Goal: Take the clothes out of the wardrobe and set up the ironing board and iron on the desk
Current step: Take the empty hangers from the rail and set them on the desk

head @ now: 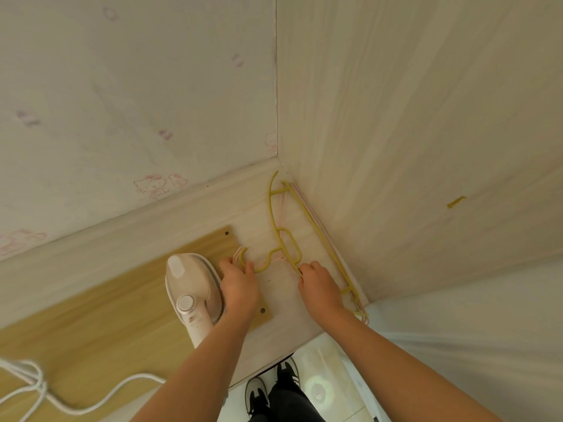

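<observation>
The left hand (239, 284) curls its fingers round the hook of the yellow hanger (278, 236). The right hand (320, 284) pinches the hanger's thin bar. The hanger lies flat on the pale worktop (283, 303), at 12 o'clock from both hands. The white iron (192, 287) sits on the wooden board (122, 300), at 9 o'clock from the left hand

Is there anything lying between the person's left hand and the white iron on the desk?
Nothing visible does. The left hand grips the hook of the yellow hanger right beside the iron, which sits on the wooden board; no object lies between them. The right hand holds the same hanger.
</observation>
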A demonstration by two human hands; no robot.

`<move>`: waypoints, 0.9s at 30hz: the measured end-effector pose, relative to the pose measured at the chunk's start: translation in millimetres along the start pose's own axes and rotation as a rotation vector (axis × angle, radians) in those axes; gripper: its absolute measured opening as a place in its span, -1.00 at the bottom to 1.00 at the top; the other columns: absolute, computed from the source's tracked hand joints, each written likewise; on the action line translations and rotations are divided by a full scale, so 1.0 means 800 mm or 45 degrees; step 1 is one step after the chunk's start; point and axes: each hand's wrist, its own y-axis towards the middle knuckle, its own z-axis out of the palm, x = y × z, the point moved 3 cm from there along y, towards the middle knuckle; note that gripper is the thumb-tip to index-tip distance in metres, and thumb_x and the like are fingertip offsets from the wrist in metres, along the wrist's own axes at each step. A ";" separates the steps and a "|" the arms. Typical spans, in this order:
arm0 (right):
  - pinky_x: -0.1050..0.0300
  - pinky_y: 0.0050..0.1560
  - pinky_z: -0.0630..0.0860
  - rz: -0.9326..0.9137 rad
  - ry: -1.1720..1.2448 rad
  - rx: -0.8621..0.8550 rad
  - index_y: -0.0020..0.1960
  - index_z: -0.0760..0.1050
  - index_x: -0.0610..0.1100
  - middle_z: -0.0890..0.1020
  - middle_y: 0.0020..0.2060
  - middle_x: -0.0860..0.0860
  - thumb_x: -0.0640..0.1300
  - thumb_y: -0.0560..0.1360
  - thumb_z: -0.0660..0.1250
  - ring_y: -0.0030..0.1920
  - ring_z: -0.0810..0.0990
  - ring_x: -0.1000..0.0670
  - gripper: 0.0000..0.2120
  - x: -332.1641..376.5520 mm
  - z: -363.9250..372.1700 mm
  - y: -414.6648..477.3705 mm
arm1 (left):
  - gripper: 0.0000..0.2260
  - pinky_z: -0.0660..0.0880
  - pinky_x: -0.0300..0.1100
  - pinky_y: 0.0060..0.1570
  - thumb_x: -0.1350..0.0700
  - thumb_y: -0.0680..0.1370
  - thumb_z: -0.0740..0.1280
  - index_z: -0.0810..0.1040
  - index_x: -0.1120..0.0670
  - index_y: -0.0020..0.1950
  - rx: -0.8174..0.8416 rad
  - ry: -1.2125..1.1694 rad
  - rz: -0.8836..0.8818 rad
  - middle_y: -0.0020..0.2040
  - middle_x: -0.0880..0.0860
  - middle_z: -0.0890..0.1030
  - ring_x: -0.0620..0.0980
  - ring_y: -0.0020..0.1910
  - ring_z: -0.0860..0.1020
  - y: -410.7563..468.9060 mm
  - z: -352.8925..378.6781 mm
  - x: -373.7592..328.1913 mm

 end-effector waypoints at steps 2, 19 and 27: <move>0.13 -0.22 0.32 -0.011 -0.034 0.003 0.16 0.44 -0.16 0.49 0.07 -0.07 -0.30 0.56 0.15 0.04 0.47 -0.07 -0.78 0.001 0.003 0.002 | -0.70 0.41 -0.05 -0.09 0.07 0.62 0.20 0.32 0.20 0.28 -0.014 0.101 0.067 0.09 0.21 0.54 0.13 -0.04 0.50 0.000 0.003 0.000; 0.09 -0.16 0.39 -0.064 -0.125 -0.033 0.21 0.43 -0.15 0.52 0.10 -0.06 -0.26 0.57 0.15 0.09 0.46 -0.07 -0.76 0.001 0.004 0.005 | -0.42 -0.30 0.01 0.45 -0.02 0.65 -0.05 -0.31 0.10 0.53 0.238 1.172 0.678 0.55 0.09 -0.31 0.15 0.48 -0.41 -0.014 0.047 0.031; 0.10 -0.19 0.38 -0.085 -0.188 -0.010 0.24 0.40 -0.13 0.49 0.13 -0.05 -0.17 0.59 0.16 0.10 0.45 -0.06 -0.77 0.001 0.000 0.004 | -0.35 -0.29 0.07 0.45 -0.05 0.63 0.02 -0.34 0.09 0.53 0.225 1.233 0.692 0.56 0.07 -0.29 0.17 0.49 -0.39 -0.010 0.049 0.036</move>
